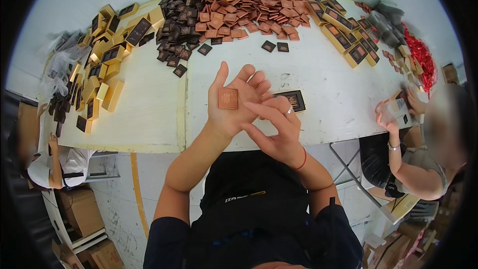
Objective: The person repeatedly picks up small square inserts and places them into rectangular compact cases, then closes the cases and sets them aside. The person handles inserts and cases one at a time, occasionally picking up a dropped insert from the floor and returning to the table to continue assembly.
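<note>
My left hand [230, 112] is turned palm up over the table, thumb out and fingers slightly bent. On its palm lies a flat copper-coloured wrapped square [228, 98], like a small chocolate. Just right of it, my right hand [279, 127] has its thumb and index finger apart beside the left palm, with nothing seen between them. A ring and a red cord show on that hand and wrist. Partly behind the right hand rests a gold-edged box with a dark top [297, 100].
Heaps of black squares [174, 25] and copper squares [249, 0] cover the table's [149, 104] far side. Gold boxes lie left [113, 94] and right [338, 37]. A co-worker's hand [387, 114] holds a clear item at right; another person [50, 167] sits far left.
</note>
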`<state>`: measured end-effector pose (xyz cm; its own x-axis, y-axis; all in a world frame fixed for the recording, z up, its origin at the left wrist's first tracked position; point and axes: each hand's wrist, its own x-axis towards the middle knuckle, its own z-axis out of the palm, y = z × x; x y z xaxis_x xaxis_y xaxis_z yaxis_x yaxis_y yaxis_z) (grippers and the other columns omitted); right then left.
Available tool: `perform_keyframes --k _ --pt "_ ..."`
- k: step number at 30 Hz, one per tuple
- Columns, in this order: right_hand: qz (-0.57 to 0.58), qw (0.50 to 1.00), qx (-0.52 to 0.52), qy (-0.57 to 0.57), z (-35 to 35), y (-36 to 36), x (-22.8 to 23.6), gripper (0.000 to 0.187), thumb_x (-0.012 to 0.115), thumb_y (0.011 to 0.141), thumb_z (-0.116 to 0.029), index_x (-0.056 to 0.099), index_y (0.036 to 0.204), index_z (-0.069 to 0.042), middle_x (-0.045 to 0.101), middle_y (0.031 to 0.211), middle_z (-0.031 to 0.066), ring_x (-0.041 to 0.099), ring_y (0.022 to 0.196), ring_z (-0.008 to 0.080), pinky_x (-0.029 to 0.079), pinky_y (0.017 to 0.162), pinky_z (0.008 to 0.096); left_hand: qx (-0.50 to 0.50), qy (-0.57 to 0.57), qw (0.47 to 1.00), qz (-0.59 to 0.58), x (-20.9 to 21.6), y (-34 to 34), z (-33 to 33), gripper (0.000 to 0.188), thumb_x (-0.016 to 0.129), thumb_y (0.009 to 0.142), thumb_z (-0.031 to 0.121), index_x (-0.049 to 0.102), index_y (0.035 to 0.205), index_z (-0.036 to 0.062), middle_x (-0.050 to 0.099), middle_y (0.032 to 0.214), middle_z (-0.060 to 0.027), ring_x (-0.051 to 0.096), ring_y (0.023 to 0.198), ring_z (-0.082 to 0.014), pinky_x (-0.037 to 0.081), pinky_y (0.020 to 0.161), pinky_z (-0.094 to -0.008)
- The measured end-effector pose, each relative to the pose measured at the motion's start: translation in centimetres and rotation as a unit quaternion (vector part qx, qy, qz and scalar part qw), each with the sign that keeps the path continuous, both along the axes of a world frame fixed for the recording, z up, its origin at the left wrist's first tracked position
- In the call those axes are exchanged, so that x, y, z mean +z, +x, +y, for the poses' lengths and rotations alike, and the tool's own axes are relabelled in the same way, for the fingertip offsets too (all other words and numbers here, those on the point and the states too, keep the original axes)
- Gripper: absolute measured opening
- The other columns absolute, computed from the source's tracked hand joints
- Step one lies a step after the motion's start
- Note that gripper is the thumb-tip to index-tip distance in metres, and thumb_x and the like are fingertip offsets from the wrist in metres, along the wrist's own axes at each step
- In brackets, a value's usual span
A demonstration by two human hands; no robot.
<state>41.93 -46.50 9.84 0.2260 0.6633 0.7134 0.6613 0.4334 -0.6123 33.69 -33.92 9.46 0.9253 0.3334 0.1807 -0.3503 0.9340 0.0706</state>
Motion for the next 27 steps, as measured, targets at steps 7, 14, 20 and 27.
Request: perform_keyframes --k 7,14,20,27 --pt "-0.023 0.999 0.025 -0.025 1.1 0.0 -0.5 0.053 0.086 0.069 -0.003 0.067 0.119 -0.004 0.063 0.105 0.0091 0.061 0.086 0.0177 0.052 0.082 0.0291 0.085 0.124 0.983 0.106 0.0 -0.5 -2.5 0.068 0.032 0.105 0.056 0.039 0.148 0.0041 0.041 0.151 -0.0220 0.041 0.139 -0.0339 0.034 0.114 -0.0488" --pt "0.636 0.672 0.325 -0.194 -2.2 3.9 -1.3 0.045 0.067 0.094 -0.031 0.060 0.124 0.002 0.066 0.112 0.0085 0.065 0.092 0.0142 0.052 0.077 0.0245 0.171 0.509 0.788 0.302 -1.2 -1.9 -3.6 0.038 0.042 0.108 0.032 0.059 0.125 0.0021 0.065 0.116 -0.0067 0.057 0.102 -0.0125 0.045 0.091 -0.0284" --pt "0.609 0.716 0.256 -0.225 -2.5 5.3 -2.3 0.033 0.058 0.101 -0.026 0.060 0.121 0.001 0.069 0.105 0.0117 0.068 0.085 0.0151 0.053 0.069 0.0225 0.179 0.500 0.800 0.279 -1.2 -1.7 -2.1 0.014 0.061 0.099 0.013 0.065 0.104 0.0011 0.065 0.097 -0.0030 0.056 0.087 -0.0090 0.046 0.083 -0.0263" --pt "0.453 0.864 0.081 -0.205 -1.1 6.5 -1.0 0.014 0.064 0.097 -0.010 0.063 0.106 0.001 0.070 0.093 0.0079 0.066 0.078 0.0087 0.051 0.061 0.0219 0.113 0.489 0.795 0.342 -1.3 -1.0 -1.4 0.011 0.066 0.096 0.011 0.063 0.097 0.0006 0.070 0.094 -0.0079 0.064 0.081 -0.0118 0.053 0.075 -0.0277"
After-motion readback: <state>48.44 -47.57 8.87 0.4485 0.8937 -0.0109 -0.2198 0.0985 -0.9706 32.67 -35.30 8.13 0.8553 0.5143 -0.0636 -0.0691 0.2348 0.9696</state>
